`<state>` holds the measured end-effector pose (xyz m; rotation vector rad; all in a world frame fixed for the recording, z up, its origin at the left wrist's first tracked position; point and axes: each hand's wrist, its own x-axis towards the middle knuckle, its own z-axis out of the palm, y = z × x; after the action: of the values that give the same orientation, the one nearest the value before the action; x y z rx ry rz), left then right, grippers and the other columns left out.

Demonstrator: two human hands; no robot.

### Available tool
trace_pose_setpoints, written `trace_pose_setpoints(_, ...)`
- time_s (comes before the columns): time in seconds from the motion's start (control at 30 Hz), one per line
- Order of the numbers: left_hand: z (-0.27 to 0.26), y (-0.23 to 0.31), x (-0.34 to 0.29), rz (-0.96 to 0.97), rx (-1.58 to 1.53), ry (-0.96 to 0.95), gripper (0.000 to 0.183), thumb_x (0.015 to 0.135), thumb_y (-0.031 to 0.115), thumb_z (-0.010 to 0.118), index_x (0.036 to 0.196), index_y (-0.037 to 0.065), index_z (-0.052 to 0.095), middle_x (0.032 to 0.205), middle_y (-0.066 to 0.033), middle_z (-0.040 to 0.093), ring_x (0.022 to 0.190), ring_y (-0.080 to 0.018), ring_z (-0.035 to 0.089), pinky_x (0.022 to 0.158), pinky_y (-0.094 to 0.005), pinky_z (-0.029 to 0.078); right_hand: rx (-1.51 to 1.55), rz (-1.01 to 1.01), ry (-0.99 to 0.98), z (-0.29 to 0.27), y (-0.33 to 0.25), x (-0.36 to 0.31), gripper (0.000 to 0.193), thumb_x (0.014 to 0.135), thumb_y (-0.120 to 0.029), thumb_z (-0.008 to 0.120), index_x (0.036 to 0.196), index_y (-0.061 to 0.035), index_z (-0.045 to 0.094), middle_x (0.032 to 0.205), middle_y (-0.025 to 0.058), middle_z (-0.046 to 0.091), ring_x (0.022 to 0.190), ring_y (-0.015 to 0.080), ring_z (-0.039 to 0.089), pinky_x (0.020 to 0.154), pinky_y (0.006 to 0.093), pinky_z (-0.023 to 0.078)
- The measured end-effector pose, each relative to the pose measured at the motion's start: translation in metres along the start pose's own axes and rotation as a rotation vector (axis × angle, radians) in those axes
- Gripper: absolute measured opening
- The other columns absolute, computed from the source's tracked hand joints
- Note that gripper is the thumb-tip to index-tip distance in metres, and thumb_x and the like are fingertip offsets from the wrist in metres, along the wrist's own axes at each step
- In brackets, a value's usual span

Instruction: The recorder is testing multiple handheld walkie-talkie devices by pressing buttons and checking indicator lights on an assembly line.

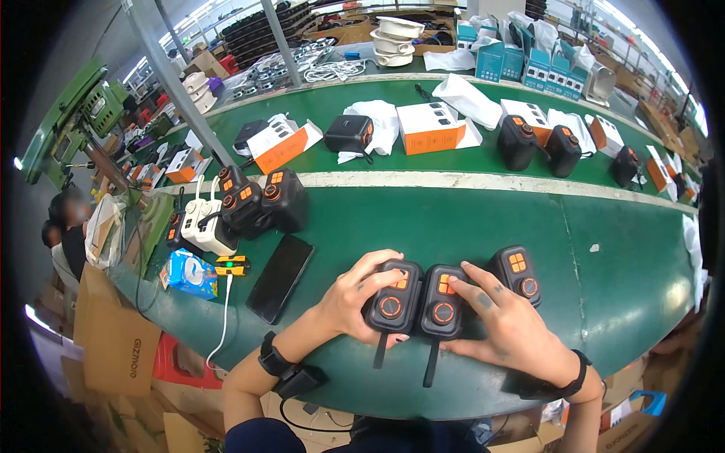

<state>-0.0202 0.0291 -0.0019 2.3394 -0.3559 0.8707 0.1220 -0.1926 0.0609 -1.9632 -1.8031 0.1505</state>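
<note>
Two black, rounded box-shaped devices stand side by side on the green table before me, each with orange buttons, an orange-ringed dial and a dangling strap. My left hand (358,296) is closed round the left device (391,323), a finger on its orange buttons. Against the middle device (440,330), my right hand (507,321) is closed, with a fingertip on its buttons and the thumb low by its right side. A third such device (521,281) stands just beyond my right hand, partly hidden by it.
Left of my hands lie a black phone (280,278), a yellow-and-black gadget (232,265) with a white cable, and a blue packet (189,273). Behind them stand white power adapters (215,230) and more black devices (285,200). Orange-and-white boxes (432,128) line the far green conveyor.
</note>
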Motion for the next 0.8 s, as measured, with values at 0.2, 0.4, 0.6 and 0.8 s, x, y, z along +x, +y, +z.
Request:
trace_pose_setpoints(0.2, 0.009, 0.008, 0.008, -0.031, 0.037, -0.027, 0.079, 0.052, 0.038, 0.086, 0.114, 0.005, 0.052, 0.119, -0.0231, 0.050, 0.096, -0.0367, 0.061, 0.075, -0.0395, 0.056, -0.001, -0.007, 0.014, -0.006, 0.009, -0.009, 0.071, 0.075, -0.038, 0.075, 0.124, 0.0055, 0.049, 0.128, 0.0323, 0.044, 0.098, 0.0415, 0.062, 0.076, 0.0407, 0.055)
trace_pose_setpoints(0.4, 0.013, 0.011, 0.011, -0.009, 0.037, -0.009, 0.078, 0.052, 0.037, 0.086, 0.114, 0.005, 0.051, 0.120, -0.0231, 0.050, 0.097, -0.0367, 0.061, 0.075, -0.0394, 0.056, -0.010, -0.024, 0.008, -0.007, 0.011, -0.012, 0.071, 0.076, -0.039, 0.073, 0.125, 0.0058, 0.048, 0.128, 0.0333, 0.044, 0.095, 0.0412, 0.063, 0.071, 0.0395, 0.056)
trace_pose_setpoints(0.6, 0.009, 0.009, 0.007, -0.025, 0.012, -0.010, 0.079, 0.051, 0.037, 0.087, 0.114, 0.005, 0.051, 0.119, -0.0236, 0.050, 0.097, -0.0372, 0.061, 0.076, -0.0399, 0.055, -0.005, -0.015, -0.014, -0.007, 0.007, -0.009, 0.071, 0.077, -0.039, 0.072, 0.126, 0.0064, 0.047, 0.128, 0.0344, 0.043, 0.094, 0.0415, 0.063, 0.070, 0.0399, 0.056)
trace_pose_setpoints(0.8, -0.001, 0.006, 0.003, -0.020, 0.018, -0.009, 0.078, 0.051, 0.037, 0.087, 0.113, 0.005, 0.051, 0.119, -0.0239, 0.050, 0.098, -0.0379, 0.060, 0.076, -0.0405, 0.055, -0.006, -0.019, -0.020, -0.003, -0.001, -0.001, 0.071, 0.078, -0.038, 0.072, 0.126, 0.0072, 0.046, 0.129, 0.0353, 0.042, 0.092, 0.0415, 0.064, 0.070, 0.0399, 0.056)
